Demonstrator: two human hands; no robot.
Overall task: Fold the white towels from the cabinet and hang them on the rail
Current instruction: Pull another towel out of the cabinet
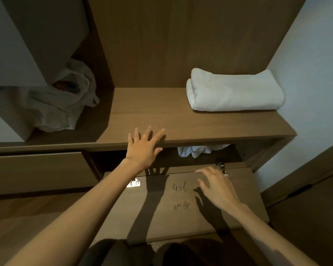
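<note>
A folded white towel (235, 92) lies on the wooden shelf (142, 114), at its right end near the wall. Below the shelf, a crumpled white towel (198, 150) shows inside the open cabinet compartment, mostly hidden by the shelf edge. The compartment's flap door (161, 206) hangs open toward me, with handwriting on its inner face. My left hand (144, 148) is spread flat with straight fingers over the shelf's front edge, holding nothing. My right hand (217, 187) hovers over the flap's inner face, fingers relaxed and empty, just short of the crumpled towel.
A translucent plastic bag (65, 98) with something inside sits in the left alcove beside a tall wooden panel. A closed drawer front (37, 169) lies lower left. A metal hinge (222, 167) joins the flap at right. White walls flank the unit; my knees show below.
</note>
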